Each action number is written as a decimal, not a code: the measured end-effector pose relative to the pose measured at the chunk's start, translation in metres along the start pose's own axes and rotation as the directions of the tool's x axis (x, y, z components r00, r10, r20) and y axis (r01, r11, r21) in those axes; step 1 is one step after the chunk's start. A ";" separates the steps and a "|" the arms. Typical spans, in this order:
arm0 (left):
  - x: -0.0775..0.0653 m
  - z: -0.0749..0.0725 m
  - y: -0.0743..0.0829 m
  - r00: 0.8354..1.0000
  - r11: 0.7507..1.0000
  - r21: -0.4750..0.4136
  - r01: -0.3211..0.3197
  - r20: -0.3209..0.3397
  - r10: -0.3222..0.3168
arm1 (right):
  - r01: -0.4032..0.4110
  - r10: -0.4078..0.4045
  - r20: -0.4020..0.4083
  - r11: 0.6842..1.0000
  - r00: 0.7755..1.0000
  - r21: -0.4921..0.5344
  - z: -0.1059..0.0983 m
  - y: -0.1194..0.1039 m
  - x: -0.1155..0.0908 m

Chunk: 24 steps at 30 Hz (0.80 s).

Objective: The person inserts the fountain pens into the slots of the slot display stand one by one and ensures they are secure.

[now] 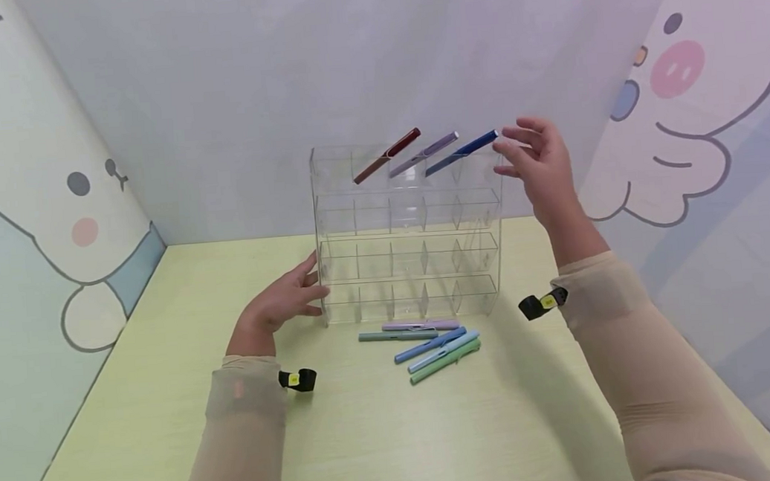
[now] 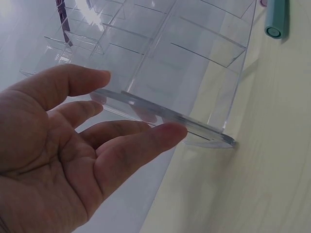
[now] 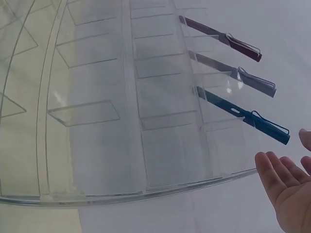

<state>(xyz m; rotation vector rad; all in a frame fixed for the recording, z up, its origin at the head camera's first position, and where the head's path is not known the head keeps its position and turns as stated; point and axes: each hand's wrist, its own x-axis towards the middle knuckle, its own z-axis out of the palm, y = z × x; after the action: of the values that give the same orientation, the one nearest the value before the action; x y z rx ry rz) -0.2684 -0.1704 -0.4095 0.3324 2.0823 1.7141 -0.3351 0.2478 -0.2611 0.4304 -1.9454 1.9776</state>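
Observation:
A clear acrylic pen rack [image 1: 408,220] stands upright with tiers of small compartments. My left hand [image 1: 288,296] holds its left side panel low down, digits about the panel's edge [image 2: 160,114] in the left wrist view. Three capped pens lean side by side in the top tier: a dark red pen [image 1: 387,155], a pale purple pen [image 1: 424,154] and a dark blue pen [image 1: 462,153]. My right hand [image 1: 540,159] is beside the rack's upper right corner, fingers loosely spread and holding nothing. In the right wrist view, a small gap separates its fingertips from the blue pen's cap [image 3: 269,130].
Several pens lie on the table [image 1: 345,437] before the rack: a lilac pen [image 1: 421,326], a grey-green pen [image 1: 398,336], a blue pen [image 1: 430,345], a light blue pen [image 1: 443,352] and a green pen [image 1: 445,361]. A pale wall [image 1: 246,71] rises behind.

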 end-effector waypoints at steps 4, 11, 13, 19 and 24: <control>-0.001 0.001 0.001 1.000 1.000 0.019 0.009 -0.003 -0.009 | 0.076 -0.072 -0.043 0.994 0.996 0.082 -0.006 0.004 -0.015; 0.001 0.001 0.003 1.000 1.000 0.028 0.014 0.001 -0.014 | 0.151 -0.130 -0.104 0.961 0.986 0.231 -0.014 0.008 -0.049; 0.001 0.001 0.003 1.000 1.000 0.027 0.012 0.001 -0.012 | 0.166 -0.139 -0.118 0.948 0.983 0.272 -0.014 0.009 -0.058; 0.000 0.001 0.004 1.000 1.000 0.011 0.015 0.008 -0.015 | 0.200 -0.173 -0.113 0.929 0.978 0.311 -0.014 0.011 -0.079; 0.000 0.001 0.003 1.000 1.000 0.005 0.018 0.005 -0.018 | 0.226 -0.213 -0.077 0.939 0.974 0.259 -0.017 0.010 -0.093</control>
<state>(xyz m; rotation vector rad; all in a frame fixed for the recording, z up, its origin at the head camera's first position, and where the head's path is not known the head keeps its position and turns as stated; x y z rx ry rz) -0.2680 -0.1684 -0.4065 0.3176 2.0802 1.6963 -0.2553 0.2624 -0.3114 0.6322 -1.5310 2.0847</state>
